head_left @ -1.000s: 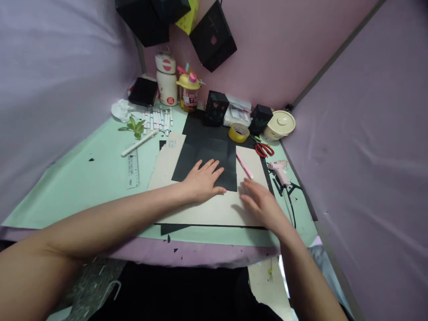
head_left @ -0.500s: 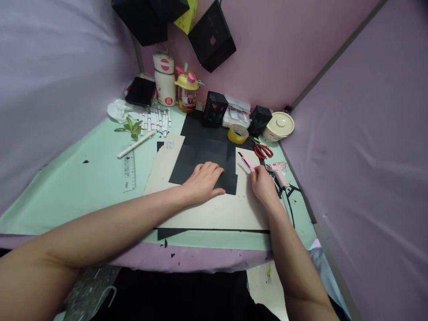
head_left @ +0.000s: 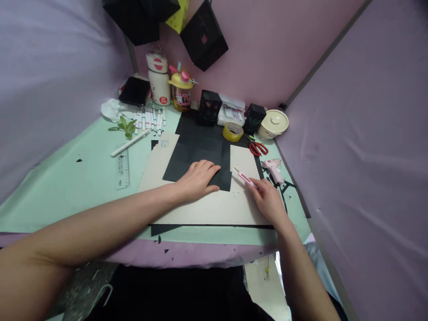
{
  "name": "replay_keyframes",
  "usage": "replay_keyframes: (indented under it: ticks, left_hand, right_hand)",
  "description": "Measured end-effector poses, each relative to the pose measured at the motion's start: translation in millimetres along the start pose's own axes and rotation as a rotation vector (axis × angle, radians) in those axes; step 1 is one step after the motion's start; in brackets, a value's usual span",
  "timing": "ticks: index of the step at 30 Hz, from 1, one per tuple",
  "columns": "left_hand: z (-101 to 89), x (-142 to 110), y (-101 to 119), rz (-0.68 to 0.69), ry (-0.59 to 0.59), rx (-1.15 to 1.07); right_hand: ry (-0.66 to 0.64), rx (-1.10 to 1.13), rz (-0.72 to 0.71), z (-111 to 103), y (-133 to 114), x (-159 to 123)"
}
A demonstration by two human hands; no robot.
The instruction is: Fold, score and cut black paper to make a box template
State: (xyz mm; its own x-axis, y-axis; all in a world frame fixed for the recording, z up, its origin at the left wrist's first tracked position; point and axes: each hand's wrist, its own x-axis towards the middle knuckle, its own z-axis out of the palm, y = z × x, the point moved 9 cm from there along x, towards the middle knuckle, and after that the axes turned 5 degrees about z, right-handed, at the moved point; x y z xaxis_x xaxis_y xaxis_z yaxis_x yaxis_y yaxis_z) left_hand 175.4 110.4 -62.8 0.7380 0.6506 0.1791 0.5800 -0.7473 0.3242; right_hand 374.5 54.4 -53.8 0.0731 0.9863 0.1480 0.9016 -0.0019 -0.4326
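Note:
My left hand (head_left: 197,179) lies flat, fingers together, on a sheet of black paper (head_left: 194,156) that rests on a beige cardboard sheet (head_left: 214,207). My right hand (head_left: 269,200) is closed around a pink utility knife (head_left: 244,178), whose tip points up and left toward the black paper's right edge. The knife hovers just over the cardboard, a little to the right of my left hand's fingertips.
Red scissors (head_left: 257,147), a pink glue gun (head_left: 273,170) with black cord, a yellow tape roll (head_left: 233,131), a cream lidded pot (head_left: 273,124) and small black boxes (head_left: 208,107) stand at the back right. Markers (head_left: 150,119), a clear ruler (head_left: 123,163), bottles (head_left: 181,91) and a leaf sprig (head_left: 125,126) lie at the left.
My right hand reached to the pink knife lying on the cardboard, picked it up and drew it down toward the black paper's edge. My left hand stayed pressed on the black paper.

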Motion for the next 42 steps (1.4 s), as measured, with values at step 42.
replay_keyframes:
  ticks: [42]
  left_hand:
    - [30.2,-19.8,25.8,0.18,-0.355,-0.009]
  right_hand:
    - [-0.294,-0.139,-0.264,11.0,-31.7,-53.0]
